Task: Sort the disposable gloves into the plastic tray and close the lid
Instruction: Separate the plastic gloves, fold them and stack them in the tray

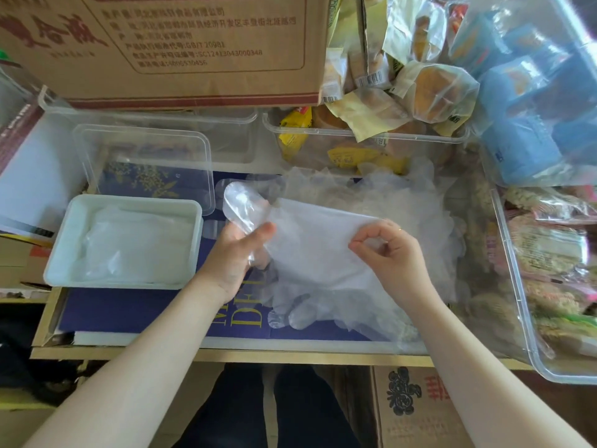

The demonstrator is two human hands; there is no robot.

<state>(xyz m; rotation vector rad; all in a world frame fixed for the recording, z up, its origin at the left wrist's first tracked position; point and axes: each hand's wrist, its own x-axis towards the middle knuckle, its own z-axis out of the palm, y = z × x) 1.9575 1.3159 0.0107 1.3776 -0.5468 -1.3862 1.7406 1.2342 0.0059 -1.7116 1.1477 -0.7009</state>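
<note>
A white plastic tray (64,250) sits at the left of the dark blue surface, with folded clear gloves (135,244) lying inside it. Its clear lid (93,156) rests upside down just behind the tray. A loose heap of clear disposable gloves (371,195) covers the middle of the surface. My left hand (235,253) grips one clear glove (319,250) at its left edge, a glove finger sticking up above the thumb. My right hand (394,253) pinches the same glove at its right side. The glove is stretched flat between both hands, above the heap.
A large cardboard box (181,43) stands behind. Clear bins hold wrapped snacks at the back (368,137) and on the right (523,305). Blue packets in plastic (533,101) sit at the upper right. The shelf's front edge (226,354) runs below my arms.
</note>
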